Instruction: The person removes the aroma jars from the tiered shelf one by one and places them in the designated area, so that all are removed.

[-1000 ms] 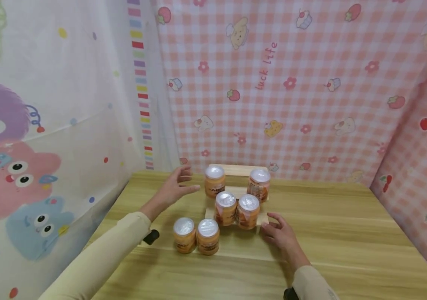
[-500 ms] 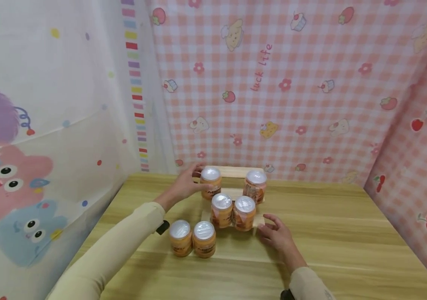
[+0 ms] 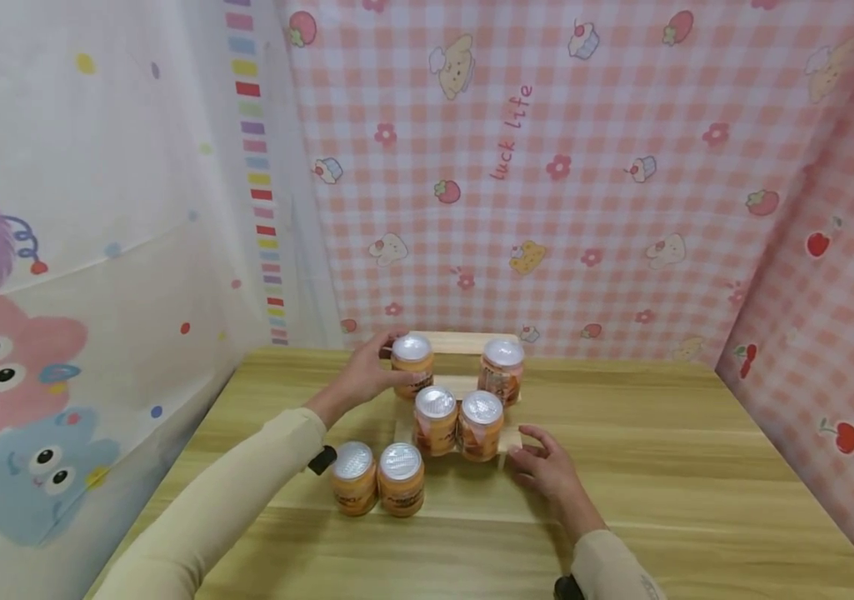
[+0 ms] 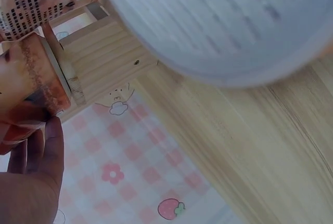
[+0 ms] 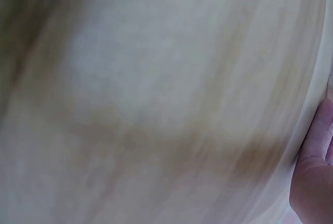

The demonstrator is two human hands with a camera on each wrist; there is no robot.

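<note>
In the head view, my left hand [image 3: 357, 377] grips the back left orange can [image 3: 413, 362] from its left side, with fingers behind and thumb across the front. That can stands upright on a stepped wooden rack [image 3: 464, 342]. In the left wrist view, the fingers [image 4: 53, 143] curl against the can's printed side [image 4: 26, 81]. My right hand [image 3: 552, 479] holds the right end of the rack's front step, thumb in front and fingers behind. Another can [image 3: 501, 383] stands at the back right of the rack. Two more, a left can [image 3: 436, 429] and a right can [image 3: 481, 433], share the front step.
Left of the rack's front, two similar cans, one left [image 3: 355, 487] and one right [image 3: 401, 490], stand side by side on the wooden table [image 3: 636, 467]. A silver can lid [image 4: 223, 21] looms close in the left wrist view. A checked cloth [image 3: 591, 208] hangs behind.
My left hand has moved right, from beside the back left can to a grip round it. The right hand stays at the rack's end, and the head view has shifted slightly.
</note>
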